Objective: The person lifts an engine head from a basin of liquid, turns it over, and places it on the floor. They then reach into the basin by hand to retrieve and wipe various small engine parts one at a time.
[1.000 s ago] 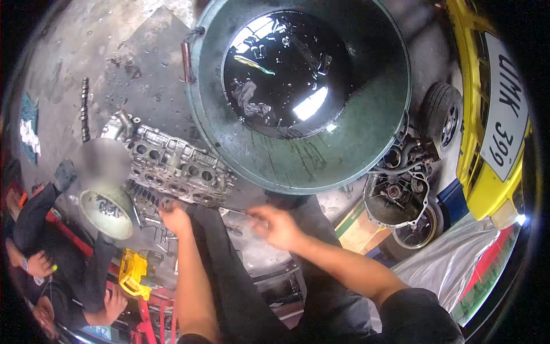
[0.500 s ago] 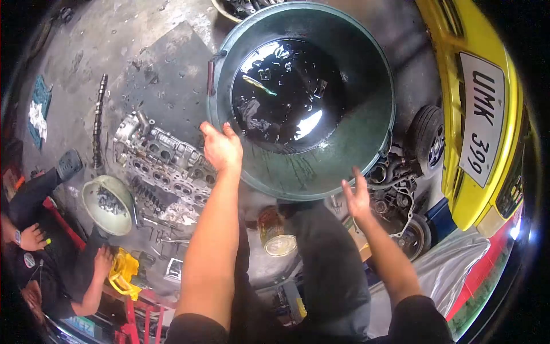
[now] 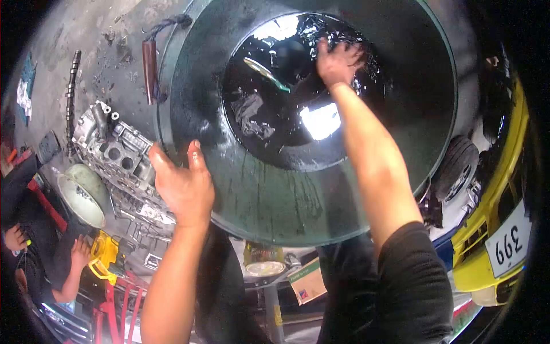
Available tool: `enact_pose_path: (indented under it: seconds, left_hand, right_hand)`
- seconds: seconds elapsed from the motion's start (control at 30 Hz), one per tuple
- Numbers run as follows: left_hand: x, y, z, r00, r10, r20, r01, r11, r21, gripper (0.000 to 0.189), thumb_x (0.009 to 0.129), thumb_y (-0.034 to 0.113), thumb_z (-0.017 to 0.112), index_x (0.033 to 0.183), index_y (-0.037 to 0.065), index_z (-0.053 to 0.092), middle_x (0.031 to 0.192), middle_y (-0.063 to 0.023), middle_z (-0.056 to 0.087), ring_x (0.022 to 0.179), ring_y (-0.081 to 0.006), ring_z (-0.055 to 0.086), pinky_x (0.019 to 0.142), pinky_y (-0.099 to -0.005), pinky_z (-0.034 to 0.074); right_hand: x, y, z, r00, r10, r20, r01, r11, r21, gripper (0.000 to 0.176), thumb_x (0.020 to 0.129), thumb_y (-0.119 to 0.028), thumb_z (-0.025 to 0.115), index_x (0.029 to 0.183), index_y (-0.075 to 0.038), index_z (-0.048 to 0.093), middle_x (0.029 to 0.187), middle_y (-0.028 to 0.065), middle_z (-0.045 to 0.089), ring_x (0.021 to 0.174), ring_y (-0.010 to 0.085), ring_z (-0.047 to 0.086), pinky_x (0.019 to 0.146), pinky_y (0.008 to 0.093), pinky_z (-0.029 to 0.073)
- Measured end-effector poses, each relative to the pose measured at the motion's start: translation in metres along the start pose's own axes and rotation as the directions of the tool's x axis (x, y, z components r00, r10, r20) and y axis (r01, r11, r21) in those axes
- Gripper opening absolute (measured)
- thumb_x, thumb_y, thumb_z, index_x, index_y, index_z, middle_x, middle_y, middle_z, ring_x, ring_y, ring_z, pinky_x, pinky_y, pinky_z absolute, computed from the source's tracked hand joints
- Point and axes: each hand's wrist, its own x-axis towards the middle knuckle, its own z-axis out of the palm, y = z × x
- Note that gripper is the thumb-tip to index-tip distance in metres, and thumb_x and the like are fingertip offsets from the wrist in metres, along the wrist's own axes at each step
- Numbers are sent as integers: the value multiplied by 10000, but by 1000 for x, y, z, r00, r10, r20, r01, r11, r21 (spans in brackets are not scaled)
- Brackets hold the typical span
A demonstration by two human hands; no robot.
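Observation:
A large green tub (image 3: 286, 212) holding dark liquid (image 3: 286, 137) fills the middle of the view. My left hand (image 3: 186, 189) grips its near left rim, thumb on the inner side and fingers outside. Inside the tub my right hand (image 3: 341, 63) reaches down to the liquid with its fingers spread, near small shiny bits (image 3: 326, 31) on the far side. A slim, pale stick-like item with a green end (image 3: 266, 74) lies in the liquid, and a crumpled grey rag (image 3: 249, 112) is left of centre. The tub's handle has a brown grip (image 3: 150, 71), hanging outside.
Left of the tub lie a cylinder head (image 3: 114, 149) and a camshaft (image 3: 73, 97). Further left are a pale bowl (image 3: 83, 198) and another person's hand (image 3: 80, 252) by a yellow part (image 3: 103, 255). A wheel (image 3: 458, 166) and yellow bumper (image 3: 492, 229) stand right; a can (image 3: 263, 261) is below.
My right hand has gone from beside the near right rim into the tub, down to the liquid. My left hand stays at the rim. The view has moved closer to the tub.

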Motion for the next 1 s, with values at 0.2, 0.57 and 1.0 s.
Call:
enact_pose_path:
  seconds: [0.2,0.57,1.0]
  left_hand:
    - [1,7,-1,999,-52,8,51,994,93,605,841,261,729,1252,-75,438,1078,-336,593,999,-514,572,854,-499,457]
    - [-1,4,-1,1000,-19,3,19,999,47,595,871,327,682,1256,-42,417,1012,-321,613,939,-499,597,814,-521,465]
    - [-1,4,-1,1000,-17,-7,17,999,-38,506,853,242,690,1214,-4,433,956,-286,635,860,-482,616,750,-513,479]
  right_hand:
    - [-57,-103,-8,900,-435,-24,434,900,-39,649,926,-487,433,1387,-30,461,1451,240,382,1404,395,282,1184,565,55]
    - [-195,-63,-19,98,-853,512,935,255,246,426,915,-419,513,1037,-68,720,1395,140,496,1390,304,338,1194,543,120]
    - [-173,-90,-18,441,-714,543,872,485,-69,596,927,-282,440,1452,-12,363,1513,151,369,1403,264,348,1187,459,184]
